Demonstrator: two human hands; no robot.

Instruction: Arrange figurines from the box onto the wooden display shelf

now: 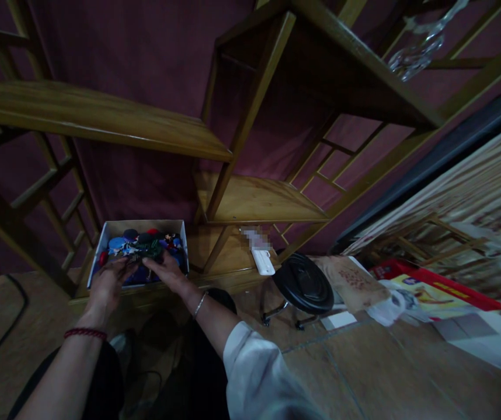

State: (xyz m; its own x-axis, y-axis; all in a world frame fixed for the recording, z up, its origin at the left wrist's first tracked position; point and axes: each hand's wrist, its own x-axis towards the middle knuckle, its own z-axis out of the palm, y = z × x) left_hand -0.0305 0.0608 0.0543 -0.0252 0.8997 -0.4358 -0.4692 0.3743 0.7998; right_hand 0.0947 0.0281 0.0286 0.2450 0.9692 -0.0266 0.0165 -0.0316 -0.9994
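A white cardboard box [97, 256] sits on the low wooden shelf, full of small colourful toy-like figures [119, 244] in blue, red, dark and pale tones. My left hand [111, 281], with a red braided bracelet on its wrist, reaches over the box's front edge, its fingers bent around a small dark piece. Beside it my right hand [168, 272], wearing a silver bracelet, has its fingers on a dark green figure [154, 251]. Both hands nearly meet over the box. Dim light and blur hide the fingertips and the exact shape of the pieces.
A wooden lattice shelf unit [101, 119] surrounds the box, with a plank overhead. A white power strip [263, 262] lies on the lower shelf. To the right stand a black wheeled stool [303, 282], bags and a red-yellow package [434, 291]. A glass ornament [421, 49] is above.
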